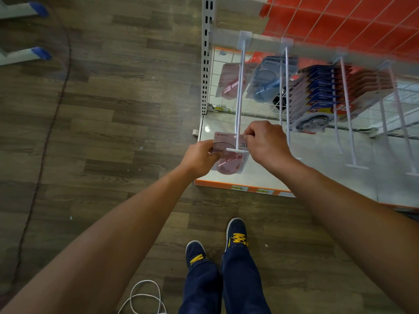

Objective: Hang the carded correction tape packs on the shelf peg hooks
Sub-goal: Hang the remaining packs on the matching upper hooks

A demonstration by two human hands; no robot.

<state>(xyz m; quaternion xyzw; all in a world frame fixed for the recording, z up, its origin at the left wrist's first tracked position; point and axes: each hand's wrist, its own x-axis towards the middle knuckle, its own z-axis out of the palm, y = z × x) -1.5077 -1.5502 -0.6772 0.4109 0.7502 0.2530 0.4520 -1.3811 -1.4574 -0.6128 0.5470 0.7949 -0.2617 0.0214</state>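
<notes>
1. A person stands at a store shelf with both arms stretched to the front end of the leftmost peg hook [239, 91], holding a pink correction tape pack [229, 164] between the hands.
2. The left hand [200, 155] pinches the card's left edge. The right hand [265, 143], fingers curled, nips the top right corner just beside the hook's crossbar tip.
3. The pack hangs in the air at that tip, above the white base shelf [306, 168]. Whether its hang hole has caught the wire cannot be told from here.
4. Likely trouble: the crossbar is wider than the wire, so a card pushed on askew may snag there and tear at the hole.
5. Both pinches sit at the edges, so a slip could drop the pack onto the base shelf.
6. Another pink pack [230, 82] already hangs far back on this hook. A hard shove along the wire could knock it swinging, or nudge the blue packs [267, 80] on the neighbouring hook.
</notes>
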